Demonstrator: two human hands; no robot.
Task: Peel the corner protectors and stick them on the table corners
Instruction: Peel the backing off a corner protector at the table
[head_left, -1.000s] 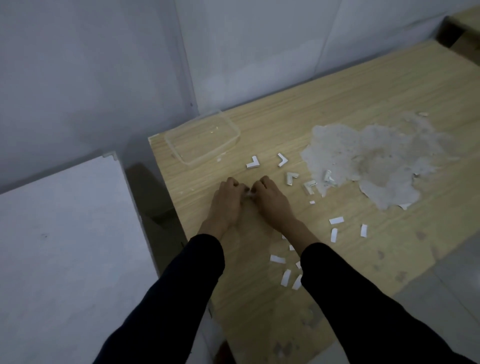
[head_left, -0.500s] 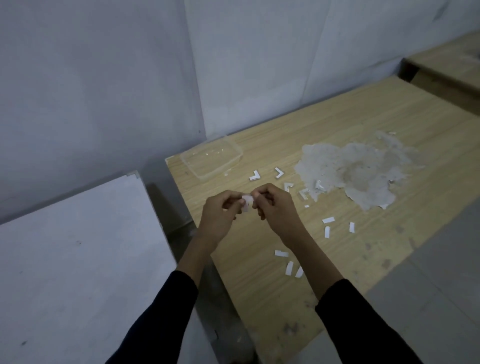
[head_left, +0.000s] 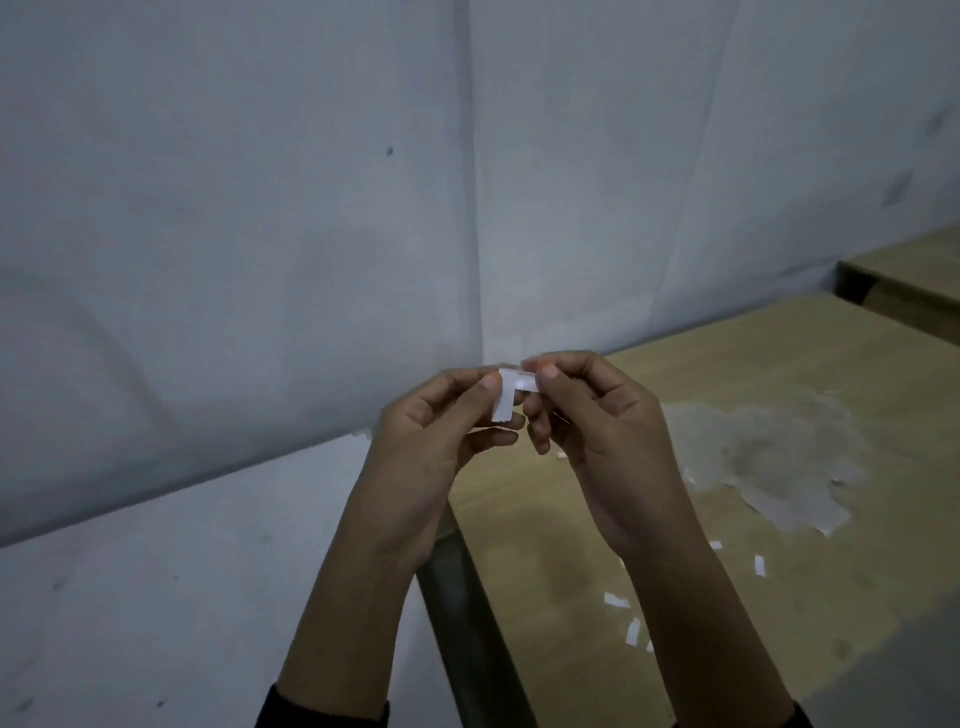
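A small white L-shaped corner protector (head_left: 506, 397) is held up in the air, above the left end of the wooden table (head_left: 727, 597). My left hand (head_left: 441, 441) pinches its left side between thumb and fingers. My right hand (head_left: 587, 415) pinches its upper right arm with thumb and forefinger. The other protectors on the table are hidden behind my hands.
Several white backing strips (head_left: 634, 631) lie on the table near its front edge. A large patch of torn white paper residue (head_left: 779, 467) covers the table's middle. A white surface (head_left: 156, 597) lies to the left across a gap, a second wooden table (head_left: 914, 275) at far right.
Both hands rose from the tabletop with the protector and now hold it much closer to the camera. The view tilted up toward the wall, and the clear container left the view.
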